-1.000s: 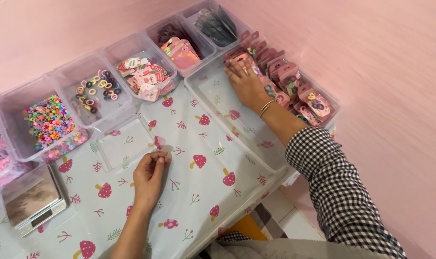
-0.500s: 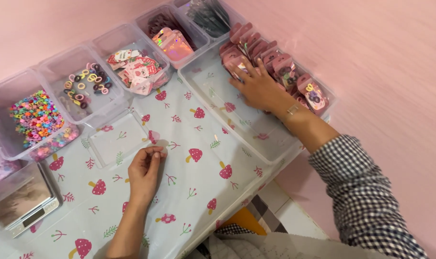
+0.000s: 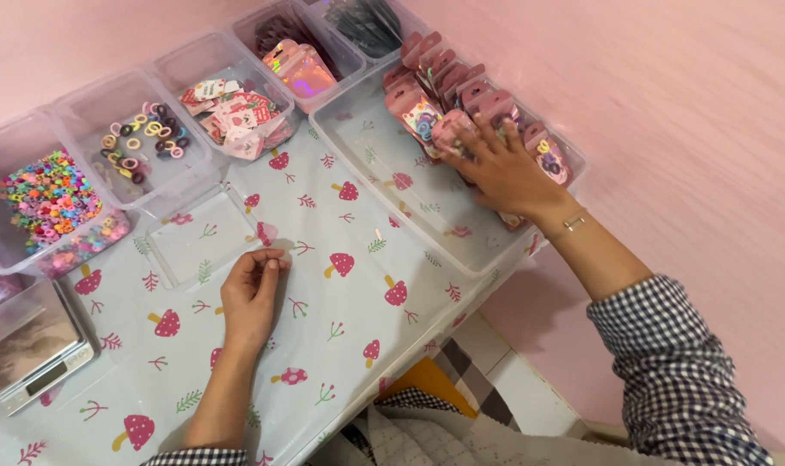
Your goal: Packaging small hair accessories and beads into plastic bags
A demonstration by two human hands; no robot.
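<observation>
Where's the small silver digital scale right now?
The small silver digital scale sits at the far left edge of the head view on the mushroom-print tablecloth, left of the left hand, below the clear tub of multicoloured beads.

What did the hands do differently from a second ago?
The right hand slid along the row of pink packets in the big clear tray, from the far end toward the near end, fingers spread flat on them. It did not lift any out. The left hand stayed on the mushroom tablecloth, pinching a small clear bag. The bins did not move.
</observation>
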